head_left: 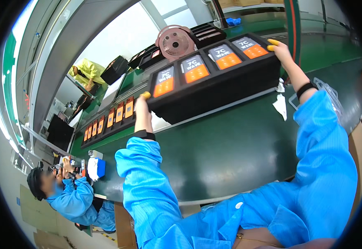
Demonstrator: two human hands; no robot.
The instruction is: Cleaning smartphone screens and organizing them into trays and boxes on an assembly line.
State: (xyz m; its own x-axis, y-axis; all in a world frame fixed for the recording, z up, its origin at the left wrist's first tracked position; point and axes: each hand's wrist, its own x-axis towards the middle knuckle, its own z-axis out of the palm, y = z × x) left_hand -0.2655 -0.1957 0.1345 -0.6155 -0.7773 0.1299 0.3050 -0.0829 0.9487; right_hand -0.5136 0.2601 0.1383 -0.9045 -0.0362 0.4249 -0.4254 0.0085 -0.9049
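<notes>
A thick stack of black trays point(222, 97) is held between my two hands over the green workbench. Several grey-and-orange flat packages point(194, 69) lie in a row in the top tray's compartments. My left hand point(143, 112) grips the stack's left end, a yellow finger cover on its thumb. At the far right corner, my right hand point(281, 52) grips the other end, with yellow covers on its fingertips. Both arms are stretched forward in blue sleeves with black wristbands. The fingers under the stack are hidden.
A pink round fan point(174, 42) stands behind the stack. Another black tray of orange items point(119, 113) lies to the left. White crumpled paper point(280, 107) and clear plastic pieces point(329, 96) are at the right. A co-worker in blue point(79, 199) sits at the lower left.
</notes>
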